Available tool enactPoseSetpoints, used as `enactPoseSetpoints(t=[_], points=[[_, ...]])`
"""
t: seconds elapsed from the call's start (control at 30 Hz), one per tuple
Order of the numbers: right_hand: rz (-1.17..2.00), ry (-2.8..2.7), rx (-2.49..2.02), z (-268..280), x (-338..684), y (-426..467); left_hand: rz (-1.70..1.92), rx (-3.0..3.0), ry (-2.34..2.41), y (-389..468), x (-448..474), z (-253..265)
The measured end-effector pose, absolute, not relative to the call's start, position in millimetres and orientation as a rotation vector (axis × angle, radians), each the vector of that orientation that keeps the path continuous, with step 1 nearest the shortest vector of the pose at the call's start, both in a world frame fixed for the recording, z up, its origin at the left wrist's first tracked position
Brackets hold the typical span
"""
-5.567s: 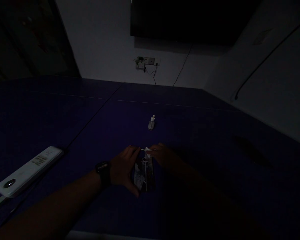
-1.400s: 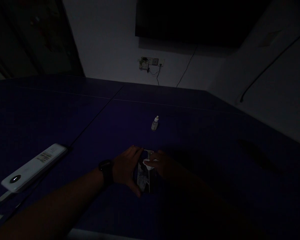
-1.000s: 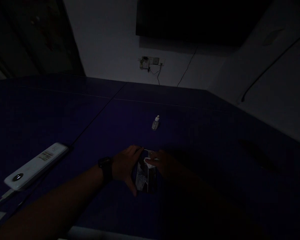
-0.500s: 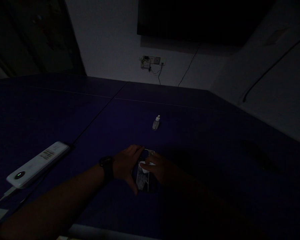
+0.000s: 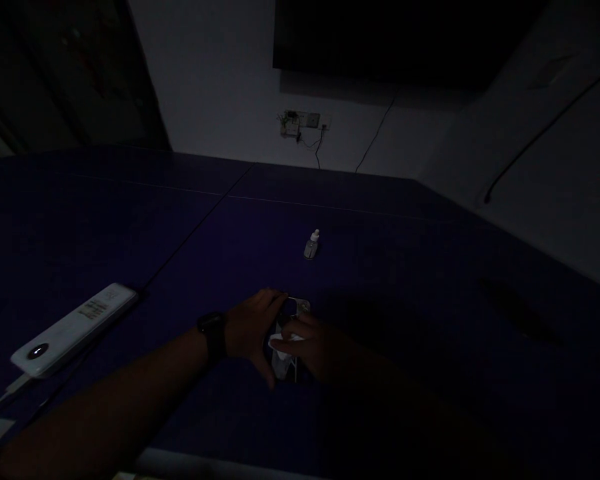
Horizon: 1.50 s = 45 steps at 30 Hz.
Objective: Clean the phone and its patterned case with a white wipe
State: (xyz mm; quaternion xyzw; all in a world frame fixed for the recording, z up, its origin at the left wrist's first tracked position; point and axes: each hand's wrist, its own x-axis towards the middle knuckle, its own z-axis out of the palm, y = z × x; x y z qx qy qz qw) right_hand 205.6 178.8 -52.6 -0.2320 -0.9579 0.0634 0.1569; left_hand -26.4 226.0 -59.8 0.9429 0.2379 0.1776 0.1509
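On the dark blue tabletop lies a phone case (image 5: 285, 370) with a dark and pale pattern; a cutout near its top shows the blue table. My left hand (image 5: 250, 325), with a black watch on the wrist, spans the case's left side, fingertips at the top edge and thumb at the lower edge, gripping it in place. Pinched in my right hand (image 5: 307, 343) is a white wipe (image 5: 280, 341), pressed on the case's surface. Part of the case is hidden under that hand. Beyond it stands a small clear bottle (image 5: 311, 249) with a white dropper cap.
At the left lies a white power bank (image 5: 75, 330) with a lit display and a cable plugged in. Wall sockets (image 5: 305, 121) with cords are at the back, below a large dark screen (image 5: 380, 40). A dim dark object (image 5: 517, 310) lies at the right.
My right hand has slid the wipe down the case, toward me and slightly left. The camera cutout area shows more. My left hand stays put.
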Motion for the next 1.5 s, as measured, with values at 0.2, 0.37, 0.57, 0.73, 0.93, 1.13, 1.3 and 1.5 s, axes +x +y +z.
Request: enactPoseSetpoints(t=[0.2,0.37,0.57,0.73,0.93,1.13,1.3,1.5], points=[[0.292,-2.737,-0.694,-49,235,182,0.5,2.705,0.678,226,-27,-60],[0.135,-2.691,-0.82,-57,219,180,0.504,2.708,0.68,226,-27,-60],[0.222,-2.79,-0.63,-62,216,177,0.501,2.709,0.688,226,-26,-59],[0.143,-2.713,-0.871,-61,220,175,0.468,2.695,0.685,226,-26,-57],[0.217,-2.725,-0.58,-66,206,174,0.474,2.708,0.702,226,-26,-59],[0.153,-2.652,-0.82,-64,214,175,0.47,2.711,0.698,225,-26,-58],[0.214,-2.733,-0.585,-60,205,172,0.465,2.688,0.695,226,-26,-58],[0.28,-2.787,-0.659,-51,216,166,0.512,2.688,0.67,226,-27,-59]])
